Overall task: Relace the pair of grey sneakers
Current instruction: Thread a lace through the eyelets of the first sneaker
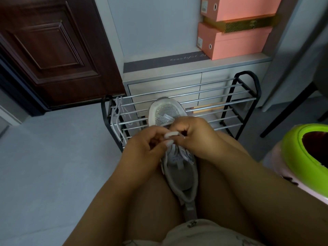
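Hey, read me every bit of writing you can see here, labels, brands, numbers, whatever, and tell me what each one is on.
"Beautiful Li", the rest hidden: pale script on the grey mat on the cabinet top, cut off by the lower pink shoebox.
White stickers on both pink shoeboxes' ends: too small to read.
Tag on the grey sneaker tongue, near the toe: lettering blurred, unreadable.
Print on the sneaker's insole: blurred, unreadable.
Gold box between the shoeboxes: marks unreadable.
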A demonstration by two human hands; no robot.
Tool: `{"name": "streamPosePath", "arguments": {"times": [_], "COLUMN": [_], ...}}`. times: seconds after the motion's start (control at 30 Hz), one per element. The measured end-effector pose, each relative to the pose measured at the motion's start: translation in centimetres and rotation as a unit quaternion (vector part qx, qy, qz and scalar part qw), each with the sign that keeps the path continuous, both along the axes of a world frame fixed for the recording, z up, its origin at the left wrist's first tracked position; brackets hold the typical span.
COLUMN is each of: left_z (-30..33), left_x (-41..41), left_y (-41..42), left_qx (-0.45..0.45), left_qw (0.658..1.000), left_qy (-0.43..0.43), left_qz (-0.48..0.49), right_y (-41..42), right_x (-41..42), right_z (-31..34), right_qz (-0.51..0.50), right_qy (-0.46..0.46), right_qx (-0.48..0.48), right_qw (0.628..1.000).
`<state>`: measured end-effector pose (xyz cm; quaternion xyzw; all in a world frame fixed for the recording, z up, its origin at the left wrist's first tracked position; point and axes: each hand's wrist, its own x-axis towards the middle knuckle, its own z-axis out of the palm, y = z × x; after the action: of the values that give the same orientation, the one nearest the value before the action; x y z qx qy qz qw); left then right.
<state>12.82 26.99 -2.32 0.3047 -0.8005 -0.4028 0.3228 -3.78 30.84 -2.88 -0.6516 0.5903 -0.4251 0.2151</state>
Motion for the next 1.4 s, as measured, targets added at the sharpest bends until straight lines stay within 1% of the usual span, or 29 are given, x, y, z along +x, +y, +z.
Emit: {"name": "streamPosePath", "arguments": {"times": [0.13, 0.2, 0.3, 0.4, 0.5, 0.57, 0.67, 0.7, 0.73, 0.77, 0.83, 0.9, 0.97, 1.03, 1.07, 1.13, 1.17, 1.23, 1.3, 1.33, 1.4], "left_z": [-0.3, -0.1, 0.3, 0.5, 0.4, 0.6, 0.7, 0.8, 0.9, 1.1, 1.5, 2.0, 2.4, 2.5, 2.5, 2.8, 3.0, 3.3, 3.5, 3.4, 3.2], "left_x": [0.1, 0.2, 0.2, -0.2, -0.5, -0.6, -0.9, -1.0, -1.1, -1.0, -0.5, 0.1, 0.6, 0.8, 1.0, 1.2, 1.3, 1.1, 0.6, 0.3, -0.3], "left_y": [-0.2, -0.3, 0.1, 0.5, 0.6, 0.7, 0.7, 0.7, 0.6, 0.5, 0.4, 0.6, 1.1, 1.7, 2.0, 2.1, 1.9, 1.7, 1.7, 1.9, 2.2], "left_qx": [0.135, 0.171, 0.134, 0.1, 0.096, 0.1, 0.068, 0.055, 0.053, 0.061, 0.091, 0.123, 0.145, 0.144, 0.145, 0.185, 0.222, 0.305, 0.368, 0.37, 0.332], "left_qw": [0.991, 0.985, 0.989, 0.988, 0.983, 0.98, 0.975, 0.974, 0.974, 0.976, 0.98, 0.981, 0.977, 0.968, 0.963, 0.956, 0.954, 0.945, 0.927, 0.927, 0.939], "left_qy": [-0.008, 0.004, -0.007, -0.069, -0.127, -0.148, -0.188, -0.199, -0.201, -0.195, -0.173, -0.152, -0.145, -0.172, -0.188, -0.185, -0.167, -0.113, -0.057, -0.049, -0.054], "left_qz": [0.011, 0.029, 0.065, 0.096, 0.096, 0.089, 0.094, 0.093, 0.088, 0.078, 0.05, 0.005, -0.057, -0.112, -0.128, -0.132, -0.11, -0.027, 0.039, 0.05, 0.065], "right_y": [0.3, 0.9, 1.9, 2.8, 3.4, 3.6, 3.6, 3.5, 3.6, 3.5, 3.3, 2.8, 2.2, 2.1, 2.0, 1.9, 1.9, 2.3, 3.0, 3.3, 3.7], "right_x": [-0.5, -1.0, -1.4, -1.1, -0.3, 0.0, -0.3, -0.6, -0.9, -1.1, -1.4, -1.3, -0.4, 0.7, 1.0, 0.9, 0.7, 0.3, 0.8, 1.2, 2.1], "right_z": [0.6, 1.2, 2.1, 3.1, 4.1, 4.1, 4.2, 4.2, 4.2, 4.2, 4.2, 3.9, 3.5, 3.4, 3.3, 3.3, 3.5, 4.2, 5.0, 5.3, 5.6], "right_qz": [0.037, 0.068, 0.12, 0.183, 0.247, 0.261, 0.248, 0.251, 0.256, 0.248, 0.165, 0.065, 0.034, 0.042, 0.042, 0.028, 0.024, 0.068, 0.164, 0.215, 0.305], "right_qy": [-0.046, -0.039, 0.011, 0.056, 0.147, 0.16, 0.178, 0.169, 0.134, 0.08, -0.02, -0.059, -0.042, -0.029, -0.041, -0.051, -0.035, 0.009, 0.061, 0.086, 0.106], "right_qx": [0.096, 0.135, 0.179, 0.227, 0.245, 0.251, 0.254, 0.258, 0.265, 0.272, 0.256, 0.237, 0.242, 0.242, 0.238, 0.217, 0.206, 0.218, 0.27, 0.294, 0.321], "right_qw": [0.994, 0.988, 0.976, 0.955, 0.926, 0.918, 0.918, 0.918, 0.92, 0.926, 0.952, 0.967, 0.969, 0.969, 0.97, 0.975, 0.978, 0.973, 0.947, 0.927, 0.89]}}
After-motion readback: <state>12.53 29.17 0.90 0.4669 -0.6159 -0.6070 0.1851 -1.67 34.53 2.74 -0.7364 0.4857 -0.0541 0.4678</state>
